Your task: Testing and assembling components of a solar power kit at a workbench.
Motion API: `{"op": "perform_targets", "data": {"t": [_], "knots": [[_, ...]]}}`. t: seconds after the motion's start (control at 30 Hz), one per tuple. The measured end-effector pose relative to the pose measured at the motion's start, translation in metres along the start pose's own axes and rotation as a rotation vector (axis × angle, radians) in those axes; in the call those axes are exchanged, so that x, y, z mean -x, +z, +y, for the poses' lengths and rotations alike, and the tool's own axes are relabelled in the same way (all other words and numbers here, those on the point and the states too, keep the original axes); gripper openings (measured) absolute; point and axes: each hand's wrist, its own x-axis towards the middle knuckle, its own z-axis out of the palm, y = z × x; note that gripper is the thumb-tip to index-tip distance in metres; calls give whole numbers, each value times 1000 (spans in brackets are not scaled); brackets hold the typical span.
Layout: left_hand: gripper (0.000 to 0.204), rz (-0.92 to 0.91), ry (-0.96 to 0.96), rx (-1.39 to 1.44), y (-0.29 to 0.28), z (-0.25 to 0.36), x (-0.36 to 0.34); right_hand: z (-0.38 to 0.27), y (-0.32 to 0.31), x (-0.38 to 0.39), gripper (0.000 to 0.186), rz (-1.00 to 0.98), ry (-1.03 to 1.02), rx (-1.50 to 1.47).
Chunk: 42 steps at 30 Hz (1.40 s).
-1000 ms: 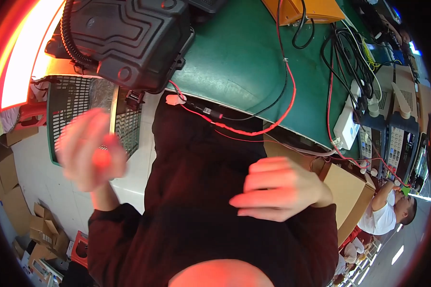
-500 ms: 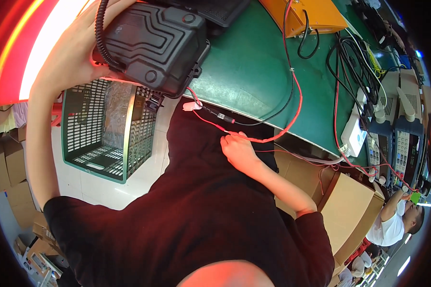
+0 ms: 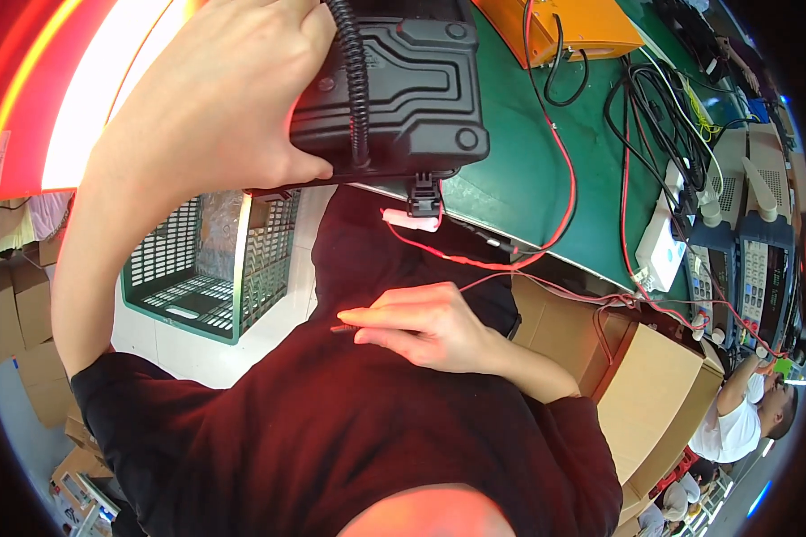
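My left hand point(image 3: 228, 98) grips the top left side of a black ribbed plastic case point(image 3: 403, 85) with a coiled black cable point(image 3: 354, 94), at the front edge of the green bench point(image 3: 524, 170). A black latch point(image 3: 425, 192) hangs on the case's near side, above a white connector point(image 3: 407, 219) on red wire. My right hand point(image 3: 416, 327) is closed in front of my dark shirt, pinching a small thin dark item at its fingertips, too small to name.
An orange metal box point(image 3: 573, 27), black cables point(image 3: 654, 116), a power strip point(image 3: 663, 246) and instruments point(image 3: 757, 282) line the right. A green plastic crate point(image 3: 184, 286) is on the floor at left; a cardboard box point(image 3: 645, 394) is at lower right, near a co-worker point(image 3: 730, 425).
The case has turned and shifted right with my left hand on it. My right hand has left the red wire and moved down and left toward my body, now pinching a small item.
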Motion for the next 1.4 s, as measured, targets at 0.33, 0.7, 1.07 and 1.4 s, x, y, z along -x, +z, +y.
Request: {"op": "perform_targets", "data": {"t": [0.33,0.7,1.07,1.4], "knots": [[99,21,60,370,5,8,-9,-6,-18,-32,23,450,-448,424],[74,-95,150,385,-26,20,-35,16,-18,-58,28,631,-652,776],[65,-356,16,384,-41,22,-43,12,-12,-63,19,553,-571,891],[92,-56,31,348,6,13,-20,-12,-39,-56,26,245,-345,851]]}}
